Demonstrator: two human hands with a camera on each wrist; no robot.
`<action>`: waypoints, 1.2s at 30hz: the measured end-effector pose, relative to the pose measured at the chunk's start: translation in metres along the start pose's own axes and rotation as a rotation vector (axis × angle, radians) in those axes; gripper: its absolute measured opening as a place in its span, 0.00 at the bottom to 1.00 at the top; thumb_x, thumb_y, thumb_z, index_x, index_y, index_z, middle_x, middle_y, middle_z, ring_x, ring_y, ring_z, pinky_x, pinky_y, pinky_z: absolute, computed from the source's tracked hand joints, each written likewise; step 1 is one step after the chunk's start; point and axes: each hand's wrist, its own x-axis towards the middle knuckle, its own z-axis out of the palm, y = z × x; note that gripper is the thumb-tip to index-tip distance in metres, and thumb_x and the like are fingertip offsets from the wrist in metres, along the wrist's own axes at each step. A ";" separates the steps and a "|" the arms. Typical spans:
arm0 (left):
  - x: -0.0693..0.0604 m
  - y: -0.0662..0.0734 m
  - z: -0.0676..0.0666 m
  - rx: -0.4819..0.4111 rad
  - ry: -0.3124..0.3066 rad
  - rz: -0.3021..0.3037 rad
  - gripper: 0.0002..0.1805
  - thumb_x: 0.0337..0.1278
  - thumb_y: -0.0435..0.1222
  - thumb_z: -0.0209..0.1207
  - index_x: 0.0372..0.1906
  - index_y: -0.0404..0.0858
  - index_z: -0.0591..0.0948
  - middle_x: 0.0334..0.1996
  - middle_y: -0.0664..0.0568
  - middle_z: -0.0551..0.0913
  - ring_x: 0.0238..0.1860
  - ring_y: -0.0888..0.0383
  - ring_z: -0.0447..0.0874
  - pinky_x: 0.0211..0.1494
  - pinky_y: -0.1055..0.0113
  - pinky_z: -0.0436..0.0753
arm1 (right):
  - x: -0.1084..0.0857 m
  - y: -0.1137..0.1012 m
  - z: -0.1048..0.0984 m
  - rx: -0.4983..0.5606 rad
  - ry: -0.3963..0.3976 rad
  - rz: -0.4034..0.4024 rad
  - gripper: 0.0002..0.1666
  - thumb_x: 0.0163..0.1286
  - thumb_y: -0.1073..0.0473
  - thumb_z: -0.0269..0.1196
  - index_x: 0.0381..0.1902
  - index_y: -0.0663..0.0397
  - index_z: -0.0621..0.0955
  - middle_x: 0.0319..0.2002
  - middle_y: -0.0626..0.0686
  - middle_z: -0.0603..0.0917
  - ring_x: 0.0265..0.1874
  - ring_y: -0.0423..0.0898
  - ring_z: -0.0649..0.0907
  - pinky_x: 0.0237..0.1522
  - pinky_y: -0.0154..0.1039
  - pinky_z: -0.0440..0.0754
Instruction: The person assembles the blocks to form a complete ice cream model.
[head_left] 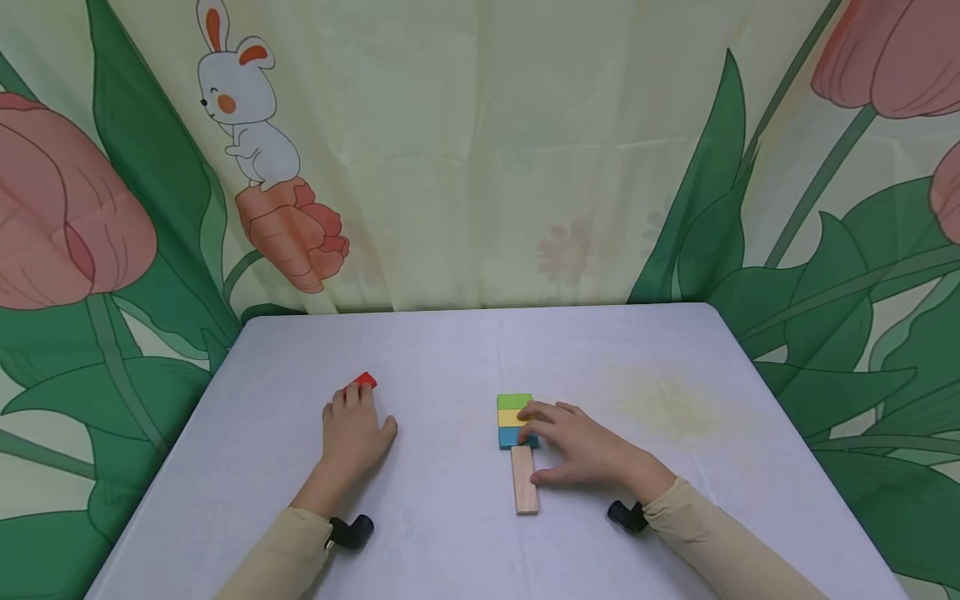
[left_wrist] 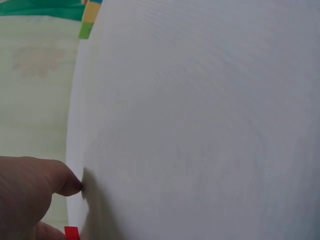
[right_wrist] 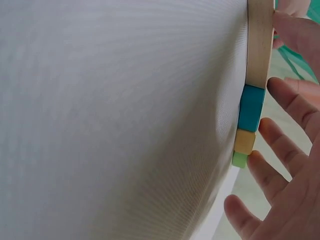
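Note:
On the white table a green block [head_left: 513, 401], a yellow block [head_left: 507, 417] and a blue block [head_left: 508, 438] lie in a row, one against the other. Below the blue one, a long plain wooden block [head_left: 524, 487] stretches toward the person. My right hand [head_left: 581, 446] is over the right side of this row, its fingers spread and the fingertips at the blocks' edges [right_wrist: 251, 107]. To the left, a red block [head_left: 366, 379] is mostly hidden under the fingertips of my left hand [head_left: 354, 429], whose thumb stands apart from it.
The white-covered table [head_left: 442, 367] ends at a back edge in front of a curtain [head_left: 480, 167] printed with tulips and a rabbit. A black wrist camera [head_left: 351, 532] sits at the left cuff, another black camera [head_left: 627, 517] at the right.

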 end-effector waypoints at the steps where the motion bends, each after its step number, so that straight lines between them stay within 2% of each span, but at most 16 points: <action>1: 0.001 0.003 0.001 -0.001 0.000 0.005 0.38 0.60 0.46 0.63 0.66 0.21 0.71 0.63 0.27 0.72 0.66 0.28 0.67 0.68 0.30 0.68 | 0.000 0.000 0.000 0.001 0.001 0.002 0.27 0.62 0.36 0.73 0.56 0.33 0.80 0.71 0.44 0.71 0.73 0.47 0.70 0.75 0.59 0.63; 13: 0.007 0.044 0.012 0.012 -0.005 0.101 0.35 0.64 0.46 0.62 0.67 0.24 0.72 0.63 0.31 0.74 0.67 0.30 0.68 0.69 0.32 0.68 | -0.001 -0.001 -0.001 0.031 -0.002 0.013 0.26 0.62 0.39 0.74 0.56 0.34 0.80 0.72 0.43 0.71 0.71 0.49 0.73 0.69 0.54 0.75; 24: 0.009 0.071 0.014 -0.002 -0.032 0.142 0.35 0.63 0.45 0.63 0.68 0.27 0.72 0.64 0.34 0.73 0.68 0.33 0.67 0.71 0.32 0.66 | -0.001 0.000 0.000 0.031 -0.006 0.016 0.27 0.62 0.39 0.74 0.56 0.34 0.80 0.72 0.43 0.70 0.70 0.49 0.73 0.69 0.53 0.75; 27: 0.009 0.078 0.015 -0.012 -0.023 0.156 0.35 0.62 0.45 0.63 0.67 0.27 0.73 0.64 0.34 0.74 0.68 0.33 0.68 0.71 0.32 0.67 | -0.001 0.000 0.001 0.028 -0.009 0.024 0.27 0.62 0.38 0.73 0.56 0.33 0.80 0.72 0.43 0.70 0.71 0.49 0.73 0.69 0.53 0.76; 36: 0.015 0.102 0.023 0.013 -0.069 0.164 0.36 0.65 0.47 0.63 0.71 0.31 0.71 0.68 0.37 0.72 0.71 0.36 0.65 0.75 0.33 0.64 | 0.002 0.002 0.003 0.022 -0.009 0.027 0.27 0.62 0.37 0.74 0.56 0.31 0.80 0.72 0.42 0.70 0.70 0.48 0.74 0.69 0.51 0.76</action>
